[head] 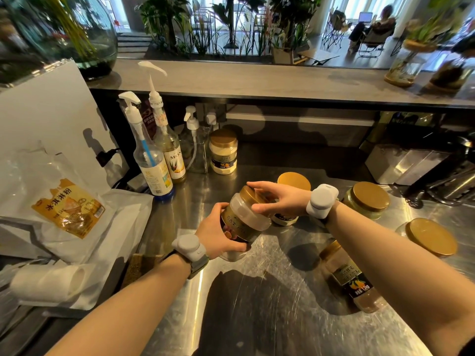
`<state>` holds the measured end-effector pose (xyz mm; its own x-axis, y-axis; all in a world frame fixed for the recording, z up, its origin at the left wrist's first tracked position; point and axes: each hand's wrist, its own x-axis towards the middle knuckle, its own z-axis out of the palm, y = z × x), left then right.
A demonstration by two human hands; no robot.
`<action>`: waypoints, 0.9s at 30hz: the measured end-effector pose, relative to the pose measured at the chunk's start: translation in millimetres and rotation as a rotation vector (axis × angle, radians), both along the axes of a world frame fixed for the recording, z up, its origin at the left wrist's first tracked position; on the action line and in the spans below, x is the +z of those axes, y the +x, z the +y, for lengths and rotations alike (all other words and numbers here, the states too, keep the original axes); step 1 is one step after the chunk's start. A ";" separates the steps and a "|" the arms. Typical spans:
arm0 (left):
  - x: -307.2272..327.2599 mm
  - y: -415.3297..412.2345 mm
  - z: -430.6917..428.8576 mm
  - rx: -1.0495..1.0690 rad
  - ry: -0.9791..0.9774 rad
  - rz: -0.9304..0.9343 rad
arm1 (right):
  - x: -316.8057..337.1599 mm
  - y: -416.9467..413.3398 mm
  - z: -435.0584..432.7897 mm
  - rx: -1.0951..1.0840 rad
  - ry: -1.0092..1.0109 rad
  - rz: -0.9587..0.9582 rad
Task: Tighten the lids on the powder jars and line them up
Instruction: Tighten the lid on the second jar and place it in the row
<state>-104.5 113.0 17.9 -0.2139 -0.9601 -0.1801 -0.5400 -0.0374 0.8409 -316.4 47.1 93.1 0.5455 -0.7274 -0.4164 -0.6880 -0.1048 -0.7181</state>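
Jar tilts top away; left hand grips its body, right hand grasps lid.

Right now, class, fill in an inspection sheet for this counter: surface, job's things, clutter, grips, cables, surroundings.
Surface: steel counter, shiny and scratched.
Job's things: held jar, tilted; five more gold-lidded jars scattered, not in a line, among them the back jar and the green-powder jar.
Clutter: pump bottles; powder bag; white roll.
Grips: left hand holds the held jar's body; right hand grips its gold lid.
Cables: black plug with its cable, by the white panel.
Surroundings: raised ledge; plants; a seated person beyond.
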 end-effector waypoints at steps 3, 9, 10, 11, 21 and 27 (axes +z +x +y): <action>1.5 -0.8 -4.2 0.016 0.007 0.012 | 3.4 4.8 2.5 -0.062 -0.038 -0.066; 8.7 -2.7 -11.1 0.035 0.015 0.052 | 8.4 15.9 9.2 -0.200 -0.136 -0.159; 10.3 -3.8 -12.5 0.038 0.017 0.055 | 9.4 18.3 8.9 -0.225 -0.170 -0.154; 11.7 -5.4 -13.7 0.041 0.019 0.057 | 9.3 20.4 8.4 -0.251 -0.200 -0.143; 12.5 -11.9 -24.5 0.062 0.056 0.059 | 8.6 27.8 -6.2 -0.338 -0.292 0.072; 9.3 -14.0 -27.4 0.087 0.058 0.049 | 12.2 30.3 -8.7 -0.331 -0.297 0.119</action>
